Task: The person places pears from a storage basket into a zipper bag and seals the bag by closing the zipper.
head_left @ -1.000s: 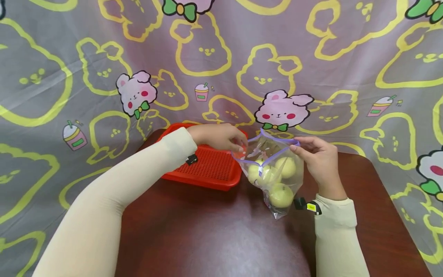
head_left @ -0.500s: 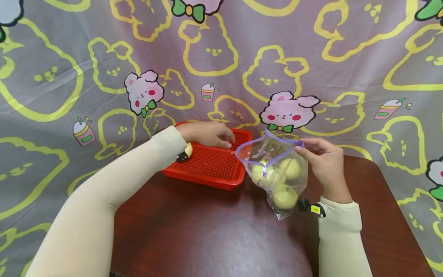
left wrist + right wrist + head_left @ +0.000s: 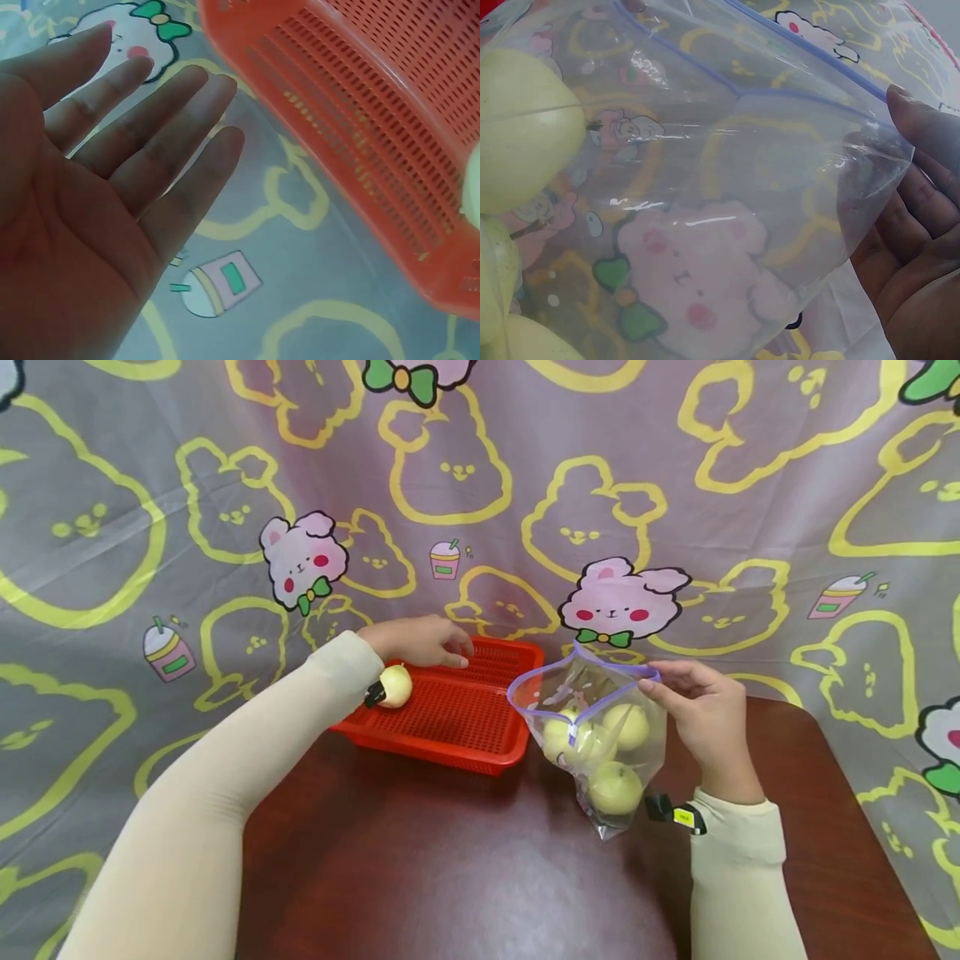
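Observation:
My right hand [image 3: 705, 714] pinches the right corner of a clear zip bag [image 3: 645, 747] by its purple-edged mouth. The bag's mouth gapes, and several pale yellow-green apples [image 3: 615, 787] lie inside. In the right wrist view the thumb presses the bag's film [image 3: 780, 172] against the fingers. Over the back left of a red plastic basket [image 3: 450, 752] is my left hand [image 3: 420, 642], holding nothing. Its fingers look loose and spread in the left wrist view. One apple [image 3: 397, 687] sits at the basket's left end, partly covered by the left wrist's camera.
A dark reddish-brown table [image 3: 450, 860] carries the basket, which stands left of the bag. Behind the table hangs a grey curtain [image 3: 480, 485] printed with yellow outlines and rabbit faces.
My left hand has moved left, away from the bag's mouth and over the basket, and the apple there has come into view. The right hand still holds the bag.

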A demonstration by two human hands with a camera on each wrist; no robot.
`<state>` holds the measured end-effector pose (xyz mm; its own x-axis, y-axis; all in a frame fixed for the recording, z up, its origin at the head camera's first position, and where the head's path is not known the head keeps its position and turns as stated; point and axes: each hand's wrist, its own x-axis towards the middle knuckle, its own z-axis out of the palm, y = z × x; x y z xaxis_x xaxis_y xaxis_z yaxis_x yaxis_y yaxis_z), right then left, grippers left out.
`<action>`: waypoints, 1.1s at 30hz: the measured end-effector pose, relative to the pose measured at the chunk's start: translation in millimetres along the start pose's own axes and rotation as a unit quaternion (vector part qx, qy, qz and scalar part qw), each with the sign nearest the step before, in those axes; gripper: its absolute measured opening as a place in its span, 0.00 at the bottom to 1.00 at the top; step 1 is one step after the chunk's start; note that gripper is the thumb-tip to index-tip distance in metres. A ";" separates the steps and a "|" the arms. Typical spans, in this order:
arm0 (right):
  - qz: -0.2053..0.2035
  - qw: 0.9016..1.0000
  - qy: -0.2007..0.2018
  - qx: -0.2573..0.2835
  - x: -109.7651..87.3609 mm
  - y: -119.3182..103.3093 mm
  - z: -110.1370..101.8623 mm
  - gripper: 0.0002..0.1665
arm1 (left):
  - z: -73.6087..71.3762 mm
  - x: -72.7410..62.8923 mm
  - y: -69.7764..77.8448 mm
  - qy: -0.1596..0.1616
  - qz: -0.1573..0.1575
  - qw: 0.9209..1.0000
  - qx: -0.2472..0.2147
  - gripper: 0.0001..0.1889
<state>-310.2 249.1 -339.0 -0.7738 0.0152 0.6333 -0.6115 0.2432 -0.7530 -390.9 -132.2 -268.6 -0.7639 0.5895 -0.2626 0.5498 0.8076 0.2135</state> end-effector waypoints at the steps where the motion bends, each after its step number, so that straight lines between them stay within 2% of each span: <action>1: 0.000 1.000 0.000 0.000 -0.3 0.3 0.0 0.17 | 0.9 0.3 -2.3 -0.002 -0.003 1.000 -0.002 0.18; 14: -0.005 1.000 -0.004 -0.001 -0.7 3.0 -1.1 0.17 | 15.8 4.9 -44.3 -0.009 -0.054 0.998 -0.018 0.17; 18: -0.007 1.000 -0.004 0.001 -0.3 3.1 -0.8 0.17 | 19.1 5.8 -53.2 -0.010 -0.070 0.997 -0.035 0.18; 28: -0.006 1.000 -0.002 -0.010 -0.6 3.8 -1.9 0.17 | 25.0 9.1 -68.7 -0.009 -0.100 0.995 -0.012 0.19; 33: -0.006 1.000 -0.001 -0.006 -0.7 3.6 -1.9 0.17 | 31.8 11.3 -84.9 -0.014 -0.124 0.992 -0.016 0.19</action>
<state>-311.5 251.8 -341.8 -0.7667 0.0093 0.6419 -0.6189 0.2552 -0.7429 -435.5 -193.5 -319.6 -0.8640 0.3742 -0.3367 0.3355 0.9268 0.1689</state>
